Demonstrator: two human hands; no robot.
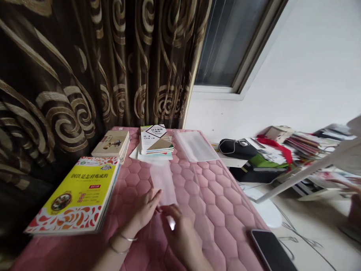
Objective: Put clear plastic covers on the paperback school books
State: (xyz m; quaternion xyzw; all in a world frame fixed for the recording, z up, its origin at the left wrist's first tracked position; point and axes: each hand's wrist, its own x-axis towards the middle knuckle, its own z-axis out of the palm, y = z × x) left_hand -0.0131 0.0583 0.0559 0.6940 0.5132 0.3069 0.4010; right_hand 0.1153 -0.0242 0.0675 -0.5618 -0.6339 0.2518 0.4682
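Note:
My left hand [145, 209], with bracelets at the wrist, is closed on a clear plastic sheet [164, 182] at the middle of the pink quilted table cover [219, 208]. Close beside it, my right hand [180, 232] pinches the near part of the same sheet, thumb and forefinger together. The sheet has a whitish, frosted strip that stretches away from me; its transparent outline is hard to make out. Beyond the hands lies a small pile of books [156, 140]. A stack of translucent plastic sheets [196, 146] rests at the far right of the table.
On the left are a pile with a yellow book [84, 187] on top and a beige book stack [110, 144]. A black phone [275, 255] lies at the right edge. A white stand [297, 175], cluttered papers [271, 150] and another person's hand [357, 197] are farther right.

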